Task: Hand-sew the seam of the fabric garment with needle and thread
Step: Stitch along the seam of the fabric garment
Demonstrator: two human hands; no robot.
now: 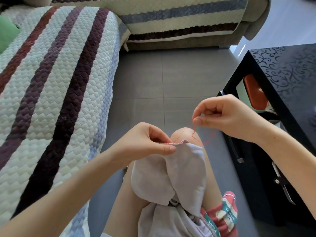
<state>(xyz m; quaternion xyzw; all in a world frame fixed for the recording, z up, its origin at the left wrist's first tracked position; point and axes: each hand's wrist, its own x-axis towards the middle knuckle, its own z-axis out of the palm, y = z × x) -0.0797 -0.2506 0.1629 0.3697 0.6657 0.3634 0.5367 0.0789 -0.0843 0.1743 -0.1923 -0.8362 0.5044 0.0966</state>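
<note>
Quilted sofa covering (51,82) with dark stripes is filling the left side, a green cushion (6,36) poking in at its far edge. From the lower left corner the left forearm is reaching diagonally up toward the middle. The left hand (150,141) is curling its fingers inward and pinching the gathered top edge of the pale lilac fabric garment (179,171) between thumb and forefinger. The garment is draping down over the person's bare thigh, with its pinched seam sitting just in front of the knee (184,132). From that seam the red thread (195,134) is running up and rightward across the knee, dipping into a loose loop before rising to the right hand (222,117). This hand is hovering higher than the left and well apart from it, fingers curled, thumb and forefinger tips pressing together on the thread; the needle is too fine to make out. The right forearm is coming in from the right edge. Behind it a black tabletop (290,74) with a scrolling pattern is standing on the grey tiled floor (153,74).
</note>
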